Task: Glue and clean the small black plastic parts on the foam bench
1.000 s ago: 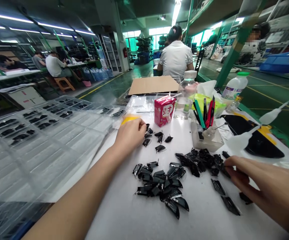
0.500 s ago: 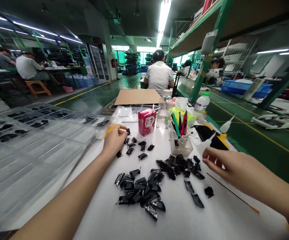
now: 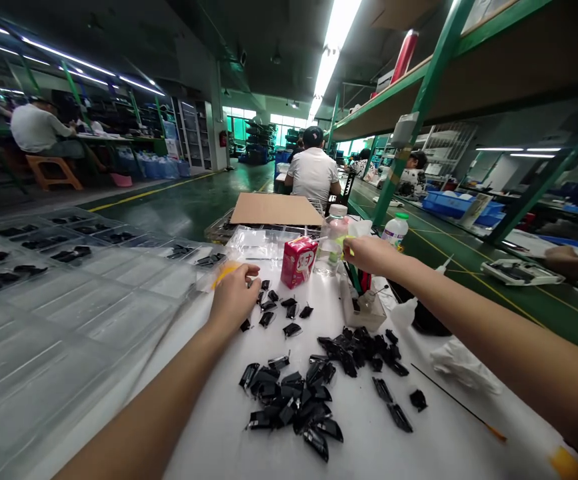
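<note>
While the left hand (image 3: pixel 233 300) is pinching a yellow-handled tool (image 3: pixel 225 275) beside scattered black plastic parts (image 3: pixel 269 380) on the bench (image 3: pixel 369 433), the right hand (image 3: pixel 373 255) is hovering well apart, above a clear pen holder (image 3: pixel 363 310).

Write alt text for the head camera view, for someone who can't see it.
Two bare hands work over a white bench: the left hand sits beside scattered black plastic parts, and the right hand reaches toward a clear cup of pens. Clear trays holding black parts lie to the left.
</note>
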`<action>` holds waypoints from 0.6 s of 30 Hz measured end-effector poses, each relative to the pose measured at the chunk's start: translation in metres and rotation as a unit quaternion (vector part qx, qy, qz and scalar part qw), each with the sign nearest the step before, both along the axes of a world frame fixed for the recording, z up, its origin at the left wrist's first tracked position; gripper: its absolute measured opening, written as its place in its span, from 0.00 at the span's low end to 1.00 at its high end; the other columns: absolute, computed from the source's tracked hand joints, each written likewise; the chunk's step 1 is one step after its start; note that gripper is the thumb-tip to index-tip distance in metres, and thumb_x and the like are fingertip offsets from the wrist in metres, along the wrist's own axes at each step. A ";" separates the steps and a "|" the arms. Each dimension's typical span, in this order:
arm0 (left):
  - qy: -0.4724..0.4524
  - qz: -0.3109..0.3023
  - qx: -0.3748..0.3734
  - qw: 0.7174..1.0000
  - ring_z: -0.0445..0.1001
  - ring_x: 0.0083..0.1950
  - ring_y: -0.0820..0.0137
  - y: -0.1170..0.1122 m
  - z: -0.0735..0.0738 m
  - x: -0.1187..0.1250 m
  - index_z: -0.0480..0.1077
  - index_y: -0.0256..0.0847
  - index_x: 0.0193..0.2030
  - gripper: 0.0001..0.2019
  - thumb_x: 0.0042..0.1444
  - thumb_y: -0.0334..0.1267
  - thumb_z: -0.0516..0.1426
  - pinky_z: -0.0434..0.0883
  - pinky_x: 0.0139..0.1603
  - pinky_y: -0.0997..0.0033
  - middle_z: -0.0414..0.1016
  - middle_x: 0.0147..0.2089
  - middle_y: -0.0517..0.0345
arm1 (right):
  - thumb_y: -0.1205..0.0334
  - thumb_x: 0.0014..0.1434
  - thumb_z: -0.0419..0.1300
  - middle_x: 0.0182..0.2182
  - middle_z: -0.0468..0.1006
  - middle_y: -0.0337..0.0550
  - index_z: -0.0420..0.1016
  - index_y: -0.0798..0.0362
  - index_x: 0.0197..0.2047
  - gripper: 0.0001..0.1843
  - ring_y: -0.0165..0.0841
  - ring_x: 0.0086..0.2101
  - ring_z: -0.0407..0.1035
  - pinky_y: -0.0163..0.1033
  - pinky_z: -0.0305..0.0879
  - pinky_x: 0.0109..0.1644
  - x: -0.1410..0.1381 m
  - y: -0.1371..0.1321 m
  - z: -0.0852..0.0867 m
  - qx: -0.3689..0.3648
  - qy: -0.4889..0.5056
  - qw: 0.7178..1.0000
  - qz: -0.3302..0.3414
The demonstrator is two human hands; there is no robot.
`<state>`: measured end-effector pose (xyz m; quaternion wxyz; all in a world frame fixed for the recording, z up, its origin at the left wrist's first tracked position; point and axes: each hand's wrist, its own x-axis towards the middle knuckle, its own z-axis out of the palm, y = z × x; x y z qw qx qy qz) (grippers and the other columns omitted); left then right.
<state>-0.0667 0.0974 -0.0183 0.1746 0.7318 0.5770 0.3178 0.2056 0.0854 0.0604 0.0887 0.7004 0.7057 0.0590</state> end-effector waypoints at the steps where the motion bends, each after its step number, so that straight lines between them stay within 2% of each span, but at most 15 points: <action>1: -0.002 -0.003 0.002 1.000 0.77 0.51 0.61 -0.001 0.001 0.000 0.72 0.39 0.54 0.13 0.67 0.42 0.59 0.76 0.52 0.53 0.76 0.55 0.49 | 0.55 0.68 0.60 0.52 0.75 0.49 0.73 0.53 0.55 0.16 0.38 0.46 0.74 0.49 0.74 0.49 0.000 0.005 -0.002 -0.006 -0.004 1.000 0.002; 10: -0.016 -0.013 -0.005 1.000 0.77 0.51 0.61 -0.007 0.006 0.002 0.73 0.39 0.53 0.13 0.67 0.42 0.58 0.76 0.52 0.53 0.76 0.54 0.50 | 0.56 0.68 0.60 0.53 0.75 0.49 0.73 0.52 0.55 0.16 0.38 0.47 0.73 0.49 0.74 0.50 0.010 0.027 -0.007 -0.046 -0.004 0.999 0.015; 15: -0.020 -0.022 0.001 1.000 0.77 0.50 0.62 -0.006 0.005 0.002 0.73 0.39 0.53 0.13 0.67 0.42 0.58 0.76 0.52 0.54 0.76 0.54 0.50 | 0.55 0.67 0.62 0.48 0.77 0.46 0.74 0.56 0.52 0.16 0.38 0.44 0.75 0.46 0.75 0.46 0.008 0.015 -0.009 -0.013 0.030 0.998 0.048; 18: -0.018 -0.022 0.000 1.000 0.77 0.50 0.62 -0.007 0.005 0.003 0.72 0.39 0.53 0.13 0.67 0.42 0.58 0.76 0.51 0.54 0.76 0.54 0.50 | 0.54 0.69 0.58 0.42 0.78 0.41 0.77 0.59 0.46 0.15 0.37 0.40 0.76 0.42 0.75 0.43 0.005 0.007 -0.002 0.030 0.052 0.995 0.077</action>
